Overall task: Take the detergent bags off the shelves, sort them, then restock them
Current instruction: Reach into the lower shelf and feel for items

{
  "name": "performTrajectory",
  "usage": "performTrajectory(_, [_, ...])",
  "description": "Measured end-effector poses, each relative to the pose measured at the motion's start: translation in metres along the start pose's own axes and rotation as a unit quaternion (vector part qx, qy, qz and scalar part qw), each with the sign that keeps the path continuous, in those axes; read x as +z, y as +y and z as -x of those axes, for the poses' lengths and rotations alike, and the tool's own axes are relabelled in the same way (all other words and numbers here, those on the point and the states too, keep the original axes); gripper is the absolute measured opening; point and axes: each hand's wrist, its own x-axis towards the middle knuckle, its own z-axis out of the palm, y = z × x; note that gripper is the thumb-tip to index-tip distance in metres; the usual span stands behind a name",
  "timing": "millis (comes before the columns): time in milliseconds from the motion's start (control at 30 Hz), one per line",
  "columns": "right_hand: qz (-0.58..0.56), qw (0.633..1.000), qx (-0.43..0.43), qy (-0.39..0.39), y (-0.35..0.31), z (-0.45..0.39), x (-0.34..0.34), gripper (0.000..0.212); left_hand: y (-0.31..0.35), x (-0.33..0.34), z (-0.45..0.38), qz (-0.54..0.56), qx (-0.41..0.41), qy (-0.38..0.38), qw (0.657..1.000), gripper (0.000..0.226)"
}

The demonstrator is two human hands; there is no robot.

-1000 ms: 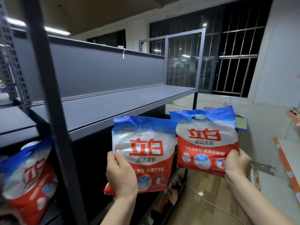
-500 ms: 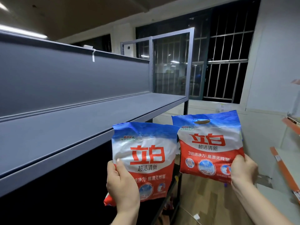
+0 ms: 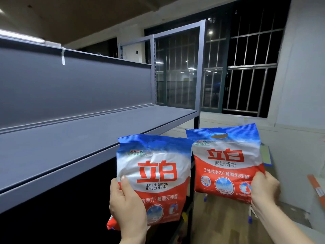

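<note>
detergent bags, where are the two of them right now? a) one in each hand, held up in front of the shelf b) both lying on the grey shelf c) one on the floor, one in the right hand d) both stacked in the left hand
a: the left hand grips the nearer bag and the right hand grips the other bag, both off the grey shelf.

Past the far end of the rack we see a barred window [image 3: 246,71], dark outside with lights reflected in the glass. Below the window runs a pale wall [image 3: 299,141]. Under that lies a wood floor [image 3: 219,217]. Right of the window, an orange-edged ledge [image 3: 315,186] pokes in.
</note>
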Motion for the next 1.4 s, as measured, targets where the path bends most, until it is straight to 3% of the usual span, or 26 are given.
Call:
performTrajectory(267, [-0.037, 0.996, 0.007, -0.086, -0.011, -0.133, 0.059, 0.019, -0.006, 0.122, 0.006, 0.011, 0.018, 0.06, 0.998, 0.028])
performTrajectory(600, [-0.069, 0.986, 0.005, -0.154, -0.031, -0.221, 0.112, 0.019, 0.015, 0.22, -0.016, 0.041, 0.099, 0.125, 0.986, 0.033])
performTrajectory(967, [-0.207, 0.95, -0.015, -0.235, -0.106, -0.265, 0.216, 0.021, 0.067, 0.281, -0.145, 0.098, 0.192, 0.231, 0.949, 0.031])
performTrajectory(1133, [-0.232, 0.934, -0.049, -0.266, -0.141, -0.274, 0.284, 0.022, 0.101, 0.311, -0.206, 0.146, 0.22, 0.241, 0.934, 0.022])
performTrajectory(1400, [-0.217, 0.91, -0.036, -0.351, -0.16, -0.26, 0.379, 0.021, 0.12, 0.334, -0.247, 0.08, 0.233, 0.305, 0.92, 0.026])
